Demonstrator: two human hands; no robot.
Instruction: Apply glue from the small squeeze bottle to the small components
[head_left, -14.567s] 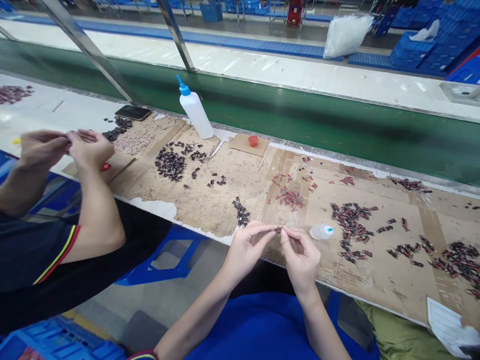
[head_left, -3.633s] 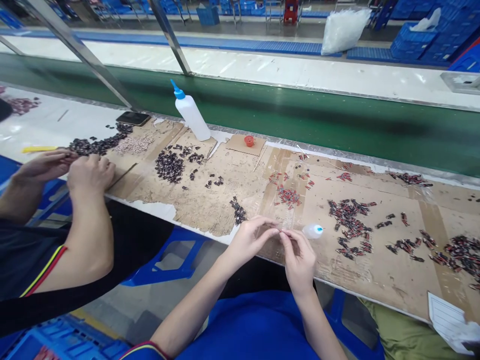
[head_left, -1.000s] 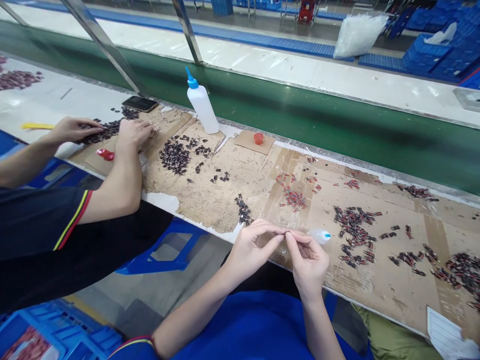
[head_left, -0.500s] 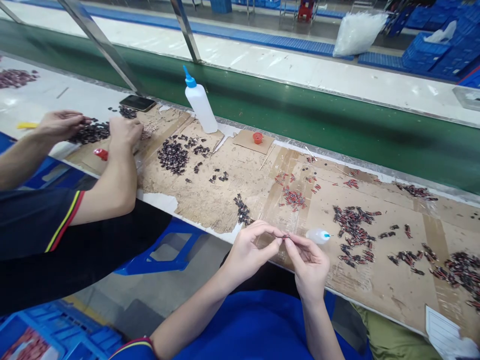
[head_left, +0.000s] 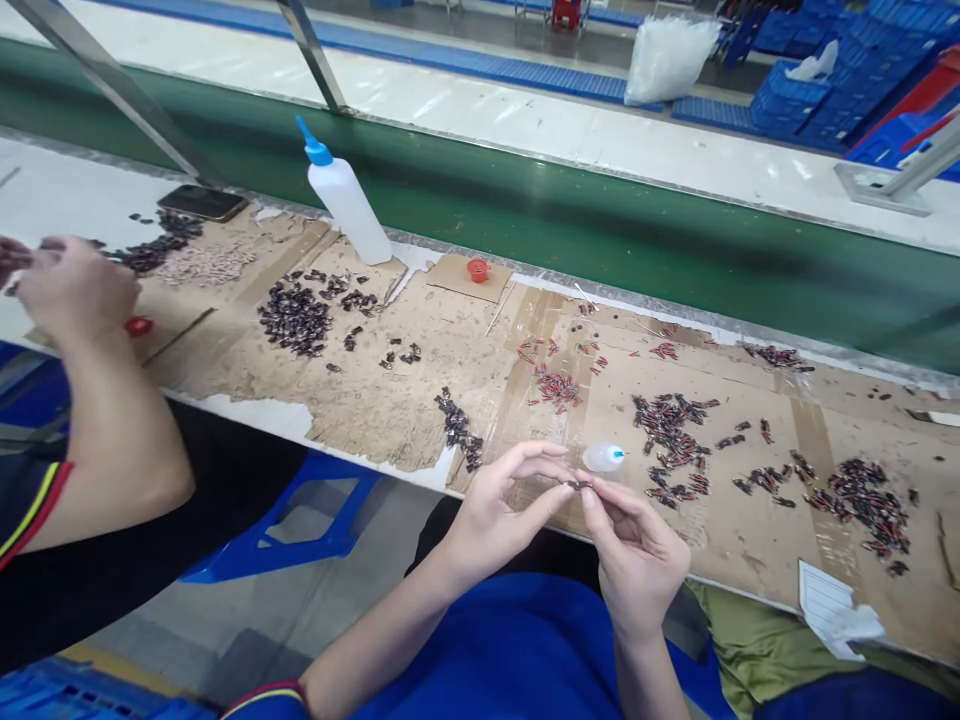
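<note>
Above the table's near edge my two hands meet at their fingertips. A small dark part point(head_left: 577, 484) is pinched between them, too small to name its kind. My left hand point(head_left: 510, 505) grips its left end with thumb and forefinger; my right hand point(head_left: 634, 550) grips the right end. Just beyond them lies a small white dropper bottle point(head_left: 603, 457) with a blue tip. To its right is a pile of red-and-black parts point(head_left: 675, 430). Red pieces point(head_left: 557, 388) lie behind the hands, and black parts point(head_left: 459, 430) to their left.
A tall squeeze bottle point(head_left: 351, 205) with a blue nozzle stands at the back, near a red cap point(head_left: 478, 270). At left, a co-worker's hand point(head_left: 79, 290) works by a phone point(head_left: 202, 202). A green conveyor belt point(head_left: 525, 195) runs behind the cardboard-covered table point(head_left: 405, 400).
The view has swung to the right, so the table's things sit further left. My hands still hold the small part together. The co-worker's hands have moved toward the left edge.
</note>
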